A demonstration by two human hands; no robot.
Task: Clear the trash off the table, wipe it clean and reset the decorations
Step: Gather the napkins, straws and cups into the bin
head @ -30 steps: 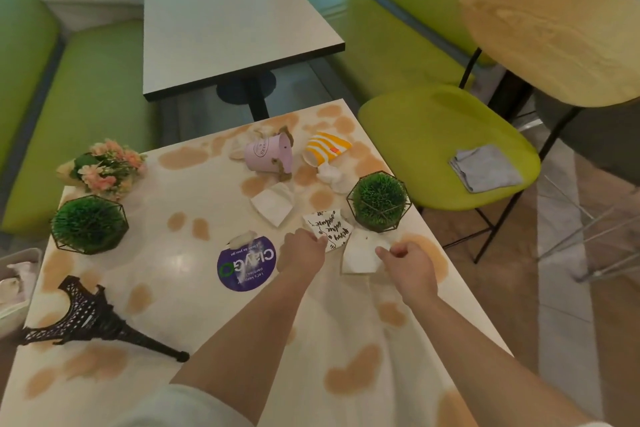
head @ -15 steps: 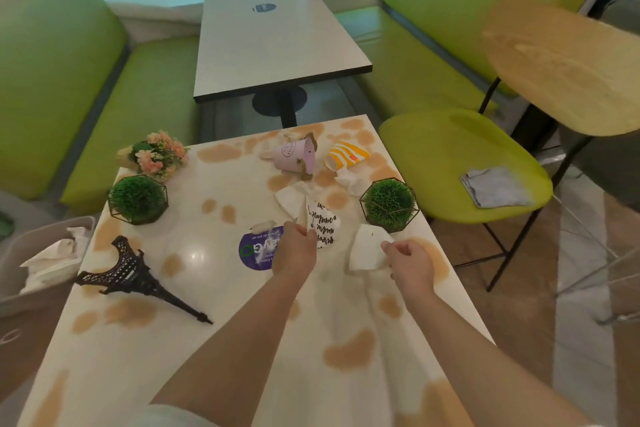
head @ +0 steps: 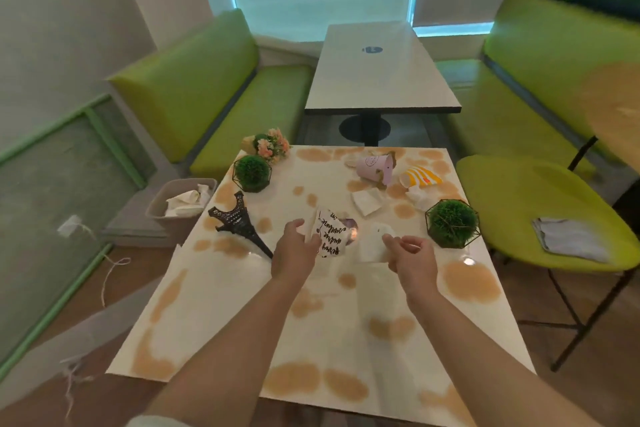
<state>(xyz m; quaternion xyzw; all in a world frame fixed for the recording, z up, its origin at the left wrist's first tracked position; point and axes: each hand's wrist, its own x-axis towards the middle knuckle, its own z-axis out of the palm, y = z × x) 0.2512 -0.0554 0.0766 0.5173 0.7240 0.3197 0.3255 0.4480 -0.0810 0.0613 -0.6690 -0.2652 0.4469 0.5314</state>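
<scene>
Lifted since before, white script-printed paper scrap [head: 329, 236] in left grip [head: 294, 250]; grey trash bin [head: 180, 201] lies left of it; right grip [head: 410, 253] pinches white napkin [head: 372, 246]

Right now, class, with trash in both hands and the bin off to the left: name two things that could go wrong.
1. The left hand, carrying the printed paper toward the bin, may clip the Eiffel Tower model lying across that path.
2. The napkin pinched by the right hand looks loosely held; it could drop.

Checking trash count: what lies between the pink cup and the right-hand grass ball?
In the head view: the striped cup on its side and a crumpled white napkin.
</scene>
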